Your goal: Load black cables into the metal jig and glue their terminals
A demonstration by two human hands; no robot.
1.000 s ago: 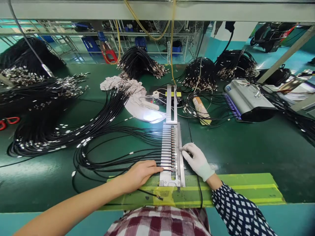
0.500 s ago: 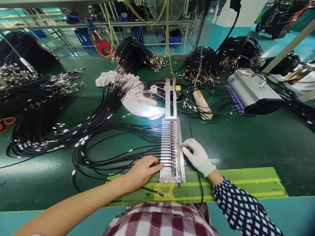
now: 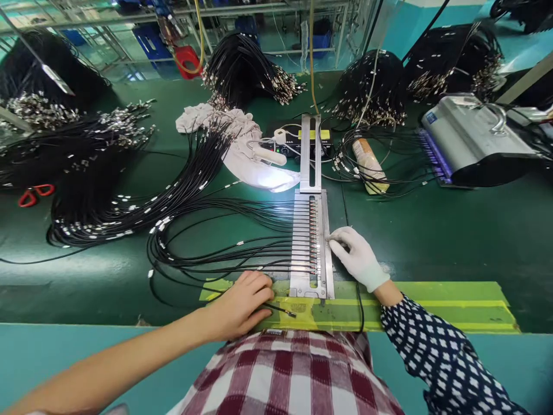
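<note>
A long metal cable fixture (image 3: 300, 253) lies in front of me, holding a row of black cables (image 3: 259, 253) by their connector ends. My right hand (image 3: 356, 259), in a white glove, pinches the fixture's right edge between thumb and fingers. To the lower left of the fixture is my bare left hand (image 3: 244, 302), its fingers bent and the thumb apart. One loose black cable (image 3: 279, 309) runs out between that thumb and the fingers. Its metal end rests over the yellow tape (image 3: 432, 305). No firm grip on this cable shows.
Cable bundles (image 3: 103, 213) cover the left side, near red-handled scissors (image 3: 37, 195). Behind the fixture are a lit white lamp (image 3: 270, 176) and a black control box (image 3: 287, 144). A bottle (image 3: 369, 164) and a silver machine (image 3: 475, 138) stand on the right.
My left hand has left the cables at the fixture's lower end and come down around the loose cable. My right hand stays at the fixture's edge. The view has shifted slightly.
</note>
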